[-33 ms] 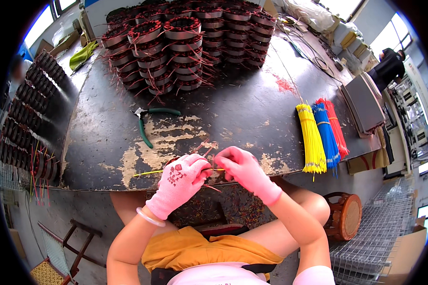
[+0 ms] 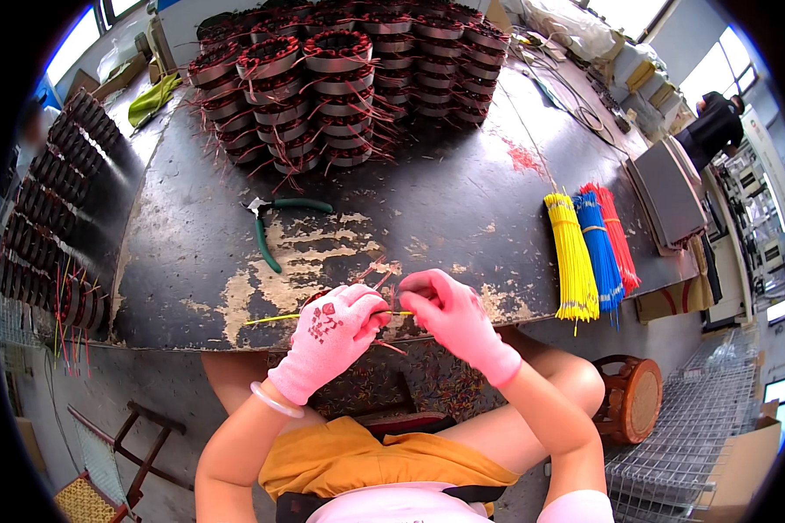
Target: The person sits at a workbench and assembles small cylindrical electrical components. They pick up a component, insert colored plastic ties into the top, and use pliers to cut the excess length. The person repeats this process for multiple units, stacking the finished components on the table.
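My left hand (image 2: 331,336), in a pink glove, is closed around a thin yellow wire (image 2: 270,319). One end of that wire sticks out to the left, and a short piece shows between my hands. Close by on the right, my right hand (image 2: 453,321), also gloved in pink, has its fingers pinched at the wire's right end; the exact grip is partly hidden. Beneath and just beyond my fingers are reddish copper leads (image 2: 378,272); the part they come from is mostly covered by my hands.
Green-handled pliers (image 2: 266,231) lie open beyond my left hand. Stacked wire-wound stators (image 2: 340,96) fill the table's back. Bundles of yellow (image 2: 571,257), blue (image 2: 598,248) and red wires (image 2: 616,235) lie at the right. More stators (image 2: 48,218) stand in rows at far left.
My right hand has shifted very slightly to the right, and its fingers have moved a little. My left hand and the yellow wire look nearly the same.
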A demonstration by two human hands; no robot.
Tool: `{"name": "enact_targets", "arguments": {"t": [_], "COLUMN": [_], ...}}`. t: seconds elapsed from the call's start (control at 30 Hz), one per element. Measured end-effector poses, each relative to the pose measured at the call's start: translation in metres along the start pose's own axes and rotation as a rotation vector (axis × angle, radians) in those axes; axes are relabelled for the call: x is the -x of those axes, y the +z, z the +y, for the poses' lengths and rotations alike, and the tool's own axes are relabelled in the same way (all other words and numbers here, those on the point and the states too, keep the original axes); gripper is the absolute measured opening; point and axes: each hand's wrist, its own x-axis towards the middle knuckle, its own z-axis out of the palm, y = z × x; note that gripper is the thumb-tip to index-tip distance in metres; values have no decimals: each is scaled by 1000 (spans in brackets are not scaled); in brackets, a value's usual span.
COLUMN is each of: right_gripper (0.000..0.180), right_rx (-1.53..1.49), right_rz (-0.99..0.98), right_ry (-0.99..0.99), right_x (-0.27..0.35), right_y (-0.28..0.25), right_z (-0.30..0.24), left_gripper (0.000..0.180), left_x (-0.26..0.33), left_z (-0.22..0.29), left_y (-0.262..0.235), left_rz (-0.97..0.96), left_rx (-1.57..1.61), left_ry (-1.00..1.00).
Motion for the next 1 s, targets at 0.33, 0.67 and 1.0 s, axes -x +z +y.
{"name": "enact_targets", "arguments": {"t": [0.33, 0.67, 1.0], "right_gripper": [22, 13, 20], "right_rx": [-505, 452, 459], "right_rz": [-533, -31, 167], "right_ry": [472, -416, -398], "right_x": [-7, 3, 13], "right_y": [-6, 3, 5], "right_z": [9, 1, -1], "left_gripper": [14, 13, 11], "left_x": [-4, -2, -2], "left_z": [2, -1, -1], "left_y": [-2, 0, 1], "left_rz": [-21, -14, -18], "left_rx": [22, 43, 63], "left_ry": [-16, -35, -44]}}
